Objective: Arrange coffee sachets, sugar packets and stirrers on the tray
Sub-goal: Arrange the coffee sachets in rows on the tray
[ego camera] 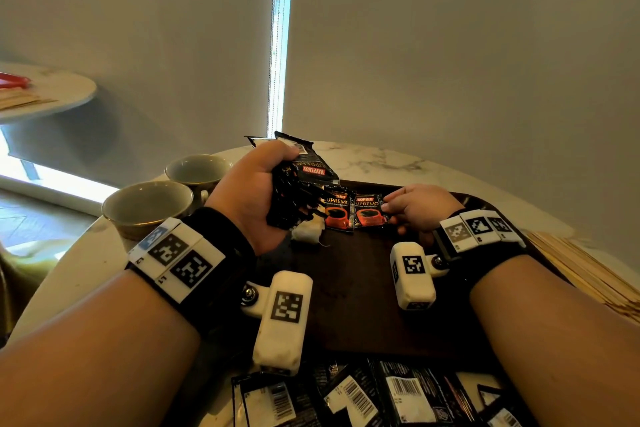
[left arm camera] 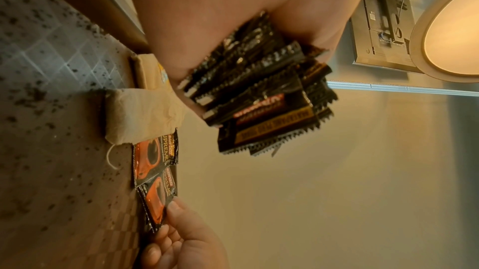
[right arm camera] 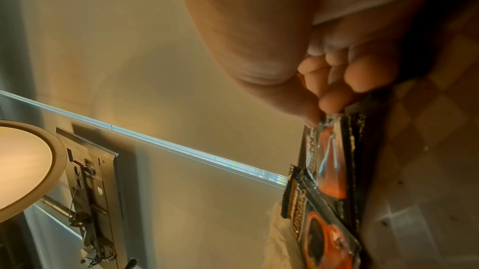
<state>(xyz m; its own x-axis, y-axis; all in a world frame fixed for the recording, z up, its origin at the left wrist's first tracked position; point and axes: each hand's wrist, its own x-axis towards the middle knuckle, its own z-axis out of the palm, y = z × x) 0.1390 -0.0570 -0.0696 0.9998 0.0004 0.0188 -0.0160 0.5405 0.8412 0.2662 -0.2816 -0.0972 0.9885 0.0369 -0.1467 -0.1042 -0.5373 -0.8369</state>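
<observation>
Two empty cups (ego camera: 166,198) stand side by side on the marble table (ego camera: 374,156), at its left edge, the nearer one (ego camera: 147,206) just in front of the farther one (ego camera: 198,168). A tea bag (left arm camera: 141,114) with a loose string lies flat nearby. Behind, grey blinds (ego camera: 450,45) cover the window, with a bright strip of daylight showing in the gap (ego camera: 278,38) between them. Off to the left is a second round table (ego camera: 59,90) with something red (ego camera: 14,81) on it. Overhead hangs a round ceiling lamp (left arm camera: 451,25), lit.
</observation>
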